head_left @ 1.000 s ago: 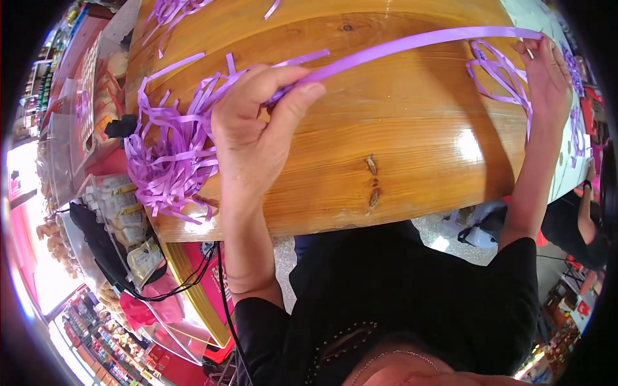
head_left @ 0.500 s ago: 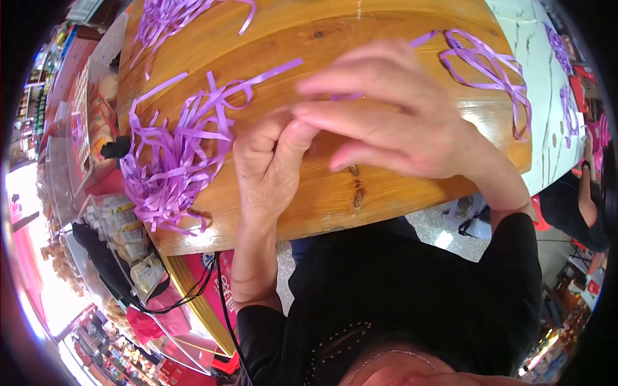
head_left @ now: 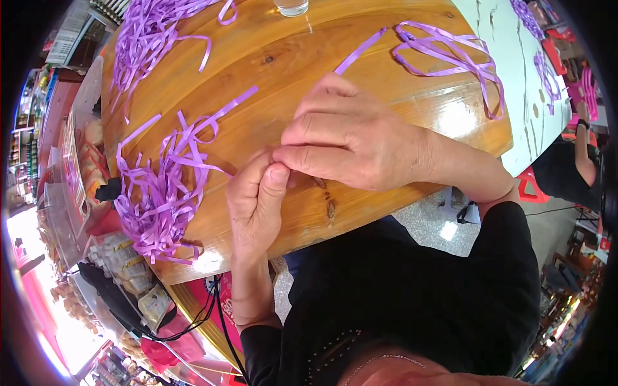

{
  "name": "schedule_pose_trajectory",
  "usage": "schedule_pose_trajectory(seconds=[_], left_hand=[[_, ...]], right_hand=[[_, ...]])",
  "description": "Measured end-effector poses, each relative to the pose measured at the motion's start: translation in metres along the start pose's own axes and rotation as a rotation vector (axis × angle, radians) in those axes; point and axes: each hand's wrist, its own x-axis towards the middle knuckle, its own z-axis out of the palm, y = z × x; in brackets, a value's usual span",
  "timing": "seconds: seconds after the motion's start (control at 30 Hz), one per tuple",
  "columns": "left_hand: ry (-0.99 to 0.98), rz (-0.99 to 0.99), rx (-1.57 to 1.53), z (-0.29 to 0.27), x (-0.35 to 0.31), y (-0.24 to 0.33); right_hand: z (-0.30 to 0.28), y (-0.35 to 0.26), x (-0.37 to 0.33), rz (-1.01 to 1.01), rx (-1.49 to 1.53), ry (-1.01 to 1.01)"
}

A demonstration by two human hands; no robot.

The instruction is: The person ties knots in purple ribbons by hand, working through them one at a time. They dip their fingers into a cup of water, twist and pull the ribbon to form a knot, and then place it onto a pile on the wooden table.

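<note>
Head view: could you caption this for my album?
Left hand and right hand meet over a wooden table, tangled purple ribbons on the left.

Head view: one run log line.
left hand, right hand: close together | grip: hidden | purple ribbon pile: wooden table, left of hands

A clear glass stands on a glossy wooden table
</note>
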Motion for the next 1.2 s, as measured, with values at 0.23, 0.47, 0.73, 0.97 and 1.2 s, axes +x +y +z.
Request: schedule_pose_trajectory(seconds=[0.23, 0.47, 0.73, 0.97, 1.2], left_hand=[[-0.095, 0.059, 0.439, -0.018, -0.002, 0.019], [0.081, 0.283, 0.579, -0.094, -0.035, 0.022], [0.299, 0.077, 0.561, -0.138, -0.067, 0.026], [0.344, 0.125, 0.662, -0.149, -0.088, 0.033], [0.510, 0.080, 0.436, -0.162, -0.106, 0.018]], right_hand=[[-0.024, 0.002, -0.011, -0.018, -0.003, -0.034], [-0.100, 0.022, -0.066, 0.260, -0.408, -0.174], [-0.141, 0.022, -0.131, 0.584, -0.455, -0.053], [-0.187, 0.056, -0.184, 1.086, -0.146, 0.636], [-0.225, 0.089, -0.229, 0.914, 0.584, 1.009]])
